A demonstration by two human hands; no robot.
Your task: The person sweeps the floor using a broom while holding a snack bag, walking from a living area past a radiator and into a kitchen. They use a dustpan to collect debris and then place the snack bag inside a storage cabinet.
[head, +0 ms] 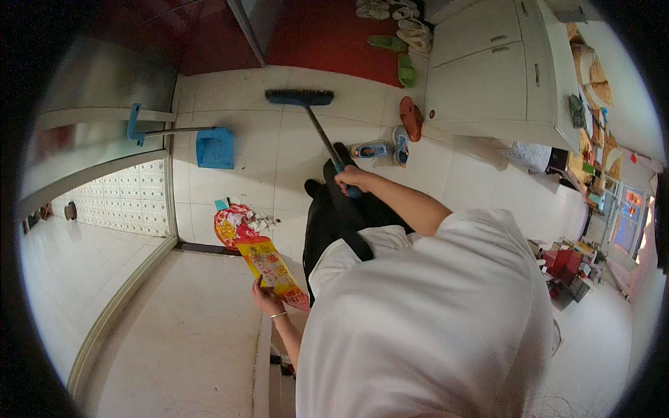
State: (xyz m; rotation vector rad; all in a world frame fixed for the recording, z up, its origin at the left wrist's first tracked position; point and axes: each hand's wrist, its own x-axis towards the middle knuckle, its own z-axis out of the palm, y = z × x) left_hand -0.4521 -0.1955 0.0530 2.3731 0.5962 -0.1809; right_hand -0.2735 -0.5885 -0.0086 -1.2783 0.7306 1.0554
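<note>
My right hand (355,180) grips the blue upper end of the handle of a broom (324,133). Its dark bristle head (299,97) rests on the tiled floor, away from my feet. At the lower left, my left hand (269,298) holds the edge of a long yellow-and-red printed strip (266,261), perhaps paper or card. The strip's far end overlaps a crumpled red-and-yellow printed wrapper (226,225) on the floor. White scraps (258,221) and a small turquoise piece (222,204) lie beside that wrapper.
A blue long-handled dustpan (215,149) stands near the glass sliding door (104,130). Grey-blue sneakers (372,150), orange slippers (411,119) and green slippers (406,70) lie by a white cabinet (481,83). A raised pale ledge (183,324) runs along the lower left.
</note>
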